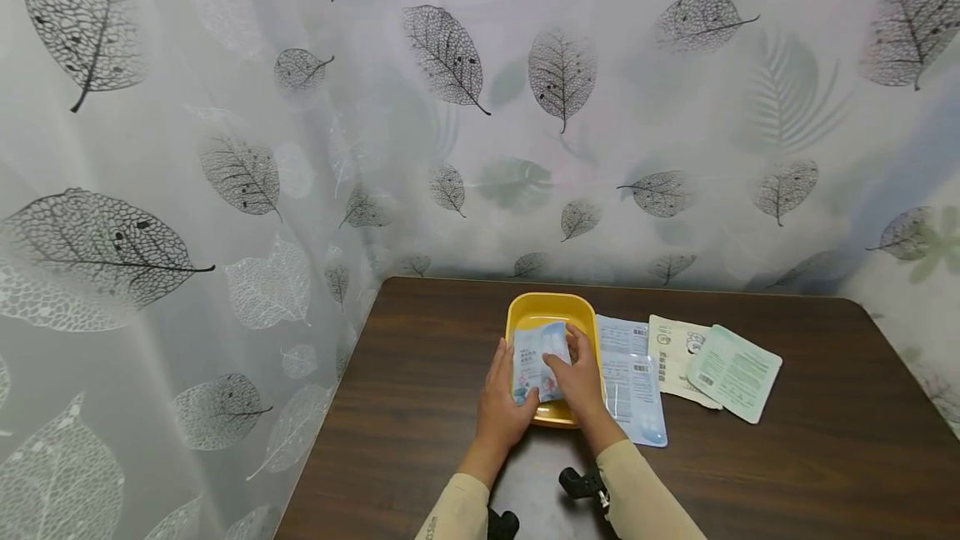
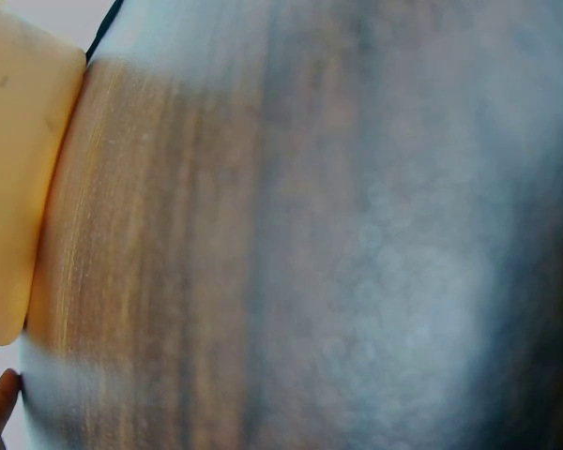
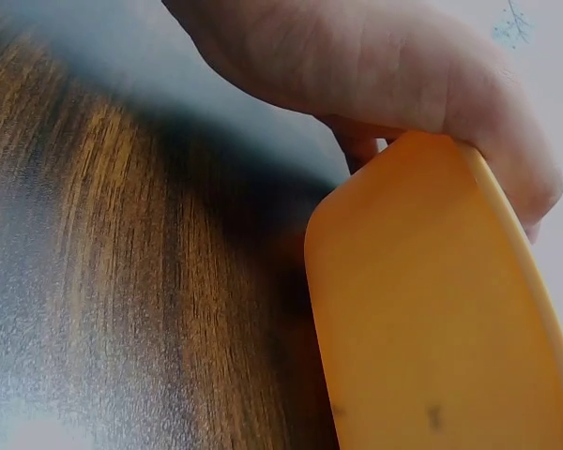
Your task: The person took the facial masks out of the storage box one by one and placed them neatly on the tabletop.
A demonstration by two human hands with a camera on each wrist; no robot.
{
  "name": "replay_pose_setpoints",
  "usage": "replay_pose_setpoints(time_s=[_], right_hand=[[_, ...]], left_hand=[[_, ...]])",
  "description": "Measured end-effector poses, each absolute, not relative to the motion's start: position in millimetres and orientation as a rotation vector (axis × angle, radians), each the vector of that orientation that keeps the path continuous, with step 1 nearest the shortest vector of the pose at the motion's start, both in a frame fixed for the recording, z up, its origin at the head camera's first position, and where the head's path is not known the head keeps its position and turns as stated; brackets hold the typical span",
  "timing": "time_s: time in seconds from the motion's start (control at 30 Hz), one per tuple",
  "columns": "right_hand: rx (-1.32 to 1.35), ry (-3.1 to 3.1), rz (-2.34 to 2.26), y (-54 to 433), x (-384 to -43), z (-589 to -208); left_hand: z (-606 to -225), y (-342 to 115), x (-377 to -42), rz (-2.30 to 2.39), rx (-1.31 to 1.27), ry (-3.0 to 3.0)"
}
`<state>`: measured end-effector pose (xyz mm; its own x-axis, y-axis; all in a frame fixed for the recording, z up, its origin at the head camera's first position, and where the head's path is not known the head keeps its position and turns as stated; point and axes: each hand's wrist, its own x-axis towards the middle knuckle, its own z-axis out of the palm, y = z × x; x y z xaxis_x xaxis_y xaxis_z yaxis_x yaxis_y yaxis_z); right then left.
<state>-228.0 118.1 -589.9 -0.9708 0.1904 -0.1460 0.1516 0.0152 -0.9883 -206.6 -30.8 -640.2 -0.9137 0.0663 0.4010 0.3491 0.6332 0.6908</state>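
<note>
A light-blue printed sachet (image 1: 534, 361) with pink flowers lies within the outline of the yellow tray (image 1: 551, 305), held between both hands. My left hand (image 1: 504, 408) holds its left side, fingers along the edge and thumb at the lower corner. On the right side, my right hand (image 1: 581, 377) pinches the sachet, thumb on its front and fingers by its upper right edge. The right wrist view shows the right hand (image 3: 385, 70) over the tray's rim (image 3: 511, 220). Only fingertips (image 2: 2, 398) of a hand show beside the tray (image 2: 23, 169) in the left wrist view.
Right of the tray lie blue-white printed sachets (image 1: 633, 407), a cream sachet (image 1: 667, 357) and a pale green sachet (image 1: 742, 373), partly overlapping. They rest on a dark wooden table (image 1: 420, 373). A leaf-patterned curtain (image 1: 495, 215) hangs behind and to the left.
</note>
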Motion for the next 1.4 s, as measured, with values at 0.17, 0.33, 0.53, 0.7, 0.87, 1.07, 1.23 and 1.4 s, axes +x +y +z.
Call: replay_pose_setpoints(time_s=[0.17,0.33,0.53,0.7,0.87,1.07,1.23,1.4], right_hand=[[-0.195,-2.079,2.258,117.5,-227.4,-589.4],[-0.023,-2.144,2.229,116.7,-226.9,-591.1],[0.068,-2.388,2.097,115.9,-224.5,-590.2],[0.095,-2.562,2.004,114.2,-223.5,-593.8],[0.178,-2.710,1.805,112.3,-221.9,-595.6],[0.166,-2.761,1.661,110.9,-221.9,-594.7],[0.131,-2.749,1.625,110.5,-221.0,-591.9],[0.118,-2.680,1.610,111.3,-219.2,-591.1]], left_hand=[[-638.3,-32.2,-207.6,-1.150,-0.319,-2.512],[-637.1,-33.8,-208.4,-1.156,-0.321,-2.513],[-637.6,-33.9,-207.9,-1.156,-0.326,-2.512],[-637.7,-33.3,-206.2,-1.140,-0.319,-2.520],[-636.8,-31.6,-204.6,-1.169,-0.314,-2.530],[-636.4,-30.2,-204.5,-1.173,-0.316,-2.518],[-636.8,-30.3,-204.1,-1.166,-0.312,-2.518],[-638.2,-30.4,-203.6,-1.147,-0.317,-2.524]])
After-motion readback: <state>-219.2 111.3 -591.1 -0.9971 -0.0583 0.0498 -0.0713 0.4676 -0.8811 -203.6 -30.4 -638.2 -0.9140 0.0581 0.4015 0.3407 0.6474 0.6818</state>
